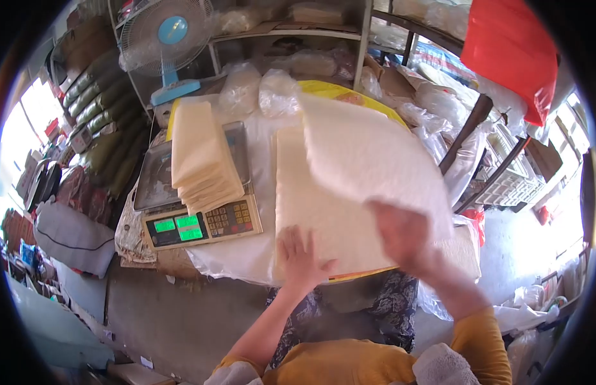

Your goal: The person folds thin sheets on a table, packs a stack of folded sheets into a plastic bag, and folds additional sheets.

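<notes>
My left hand (pixel 302 260) lies with its fingers spread on the lower left corner of a pale cream sheet stack (pixel 323 224). My right hand (pixel 400 234), smeared by motion, is closed at the near edge of a lifted cream sheet (pixel 368 151), which rises curved above the right part of the stack. To the left, a folded pile of cream sheets (pixel 202 154) rests on the metal tray of a digital scale (pixel 202 221) with green displays.
A fan with a blue base (pixel 176 92) and filled plastic bags (pixel 279 93) stand at the back. Shelves (pixel 285 32) are behind them. On the right are a red sheet (pixel 513 54), dark bars and a white crate (pixel 513 183).
</notes>
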Available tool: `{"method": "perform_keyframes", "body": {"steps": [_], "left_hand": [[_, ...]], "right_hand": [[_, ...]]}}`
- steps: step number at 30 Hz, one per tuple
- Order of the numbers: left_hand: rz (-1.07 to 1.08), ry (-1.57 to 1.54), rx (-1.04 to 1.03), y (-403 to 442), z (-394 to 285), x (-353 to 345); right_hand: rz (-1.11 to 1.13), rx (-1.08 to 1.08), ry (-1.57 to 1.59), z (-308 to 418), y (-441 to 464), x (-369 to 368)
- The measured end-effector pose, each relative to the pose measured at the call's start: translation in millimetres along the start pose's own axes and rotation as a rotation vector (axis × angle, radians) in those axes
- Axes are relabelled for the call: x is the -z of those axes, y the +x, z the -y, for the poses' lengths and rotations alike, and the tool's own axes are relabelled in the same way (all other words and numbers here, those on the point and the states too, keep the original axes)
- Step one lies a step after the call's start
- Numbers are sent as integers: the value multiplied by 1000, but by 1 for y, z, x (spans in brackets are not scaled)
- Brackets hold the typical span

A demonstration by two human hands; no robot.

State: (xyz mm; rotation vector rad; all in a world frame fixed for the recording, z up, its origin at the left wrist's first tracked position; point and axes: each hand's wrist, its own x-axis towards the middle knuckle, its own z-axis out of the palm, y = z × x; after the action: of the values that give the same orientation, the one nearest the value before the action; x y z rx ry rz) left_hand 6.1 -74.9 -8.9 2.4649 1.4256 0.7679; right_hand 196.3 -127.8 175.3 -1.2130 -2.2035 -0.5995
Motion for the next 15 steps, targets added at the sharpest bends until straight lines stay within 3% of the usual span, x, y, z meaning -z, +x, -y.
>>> {"method": "perform_keyframes", "body": {"steps": [1, 3, 6, 7, 10, 13, 15], "left_hand": [[-100, -240, 41, 3, -1, 3], [-290, -725, 128, 10, -1, 10], [-40, -261, -301, 5, 8, 31], [-86, -187, -488, 5, 14, 32], [63, -473, -267, -20, 22, 33], [113, -453, 280, -30, 14, 77], [102, -526, 444, -13, 12, 104]], "right_hand": [[152, -74, 109, 9, -20, -20], [301, -20, 197, 21, -53, -46], [313, 78, 298, 22, -91, -68], [316, 61, 347, 22, -95, -65], [544, -263, 552, 21, -89, -18], [499, -229, 454, 6, -81, 30], [613, -333, 241, -26, -78, 37]]}}
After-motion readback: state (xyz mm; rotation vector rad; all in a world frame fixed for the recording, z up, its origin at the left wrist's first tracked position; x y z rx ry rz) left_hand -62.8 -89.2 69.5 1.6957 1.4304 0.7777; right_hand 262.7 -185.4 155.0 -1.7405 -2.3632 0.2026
